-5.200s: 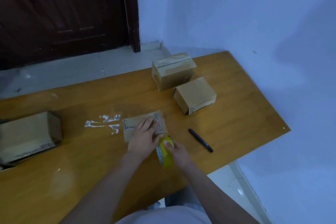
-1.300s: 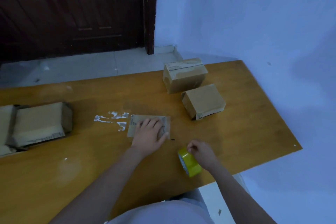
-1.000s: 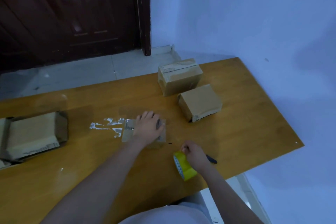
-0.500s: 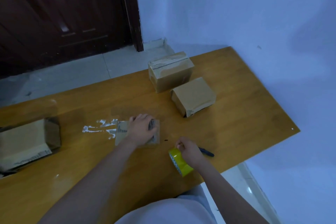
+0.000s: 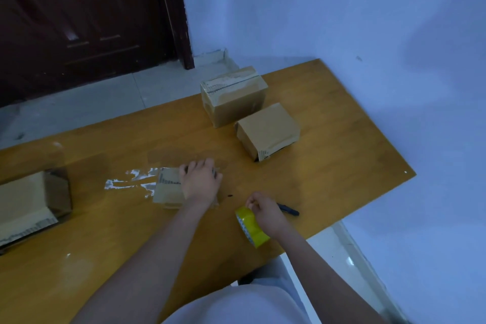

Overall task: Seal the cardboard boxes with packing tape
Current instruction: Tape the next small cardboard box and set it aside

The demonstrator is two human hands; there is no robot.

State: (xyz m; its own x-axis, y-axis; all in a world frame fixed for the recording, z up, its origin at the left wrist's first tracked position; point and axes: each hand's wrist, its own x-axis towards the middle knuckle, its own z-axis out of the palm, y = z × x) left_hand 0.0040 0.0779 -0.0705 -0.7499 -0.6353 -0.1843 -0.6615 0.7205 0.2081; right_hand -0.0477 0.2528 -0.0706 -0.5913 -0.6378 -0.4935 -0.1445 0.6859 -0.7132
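Item: small cardboard box (image 5: 168, 189), low and flat, lay on the wooden counter (image 5: 328, 166) near its front edge, just right of a patch of torn white tape residue (image 5: 131, 181). The left hand (image 5: 201, 183) rested on its top, fingers spread and pressing it down.

Item: yellow roll of packing tape (image 5: 251, 227), standing on edge just right of the box. The right hand (image 5: 265, 212) held it, fingers curled over the upper rim and pinched near the top, seemingly at the tape's free end; the end itself was too small to make out.

Item: black pen (image 5: 288, 210), lying on the counter, partly hidden behind the right hand.

Item: two closed boxes, the far box (image 5: 232, 96) with a glossy taped top, the near box (image 5: 267, 129) just beside it.

Item: larger box (image 5: 29, 208) at the counter's left edge.

Handling, as judged: the small box looked light and likely to slide, so it needs holding flat from above. Cardboard is stiff but dents at the edges. The tape is thin and clingy; best taken by its free end, with the roll kept taut.
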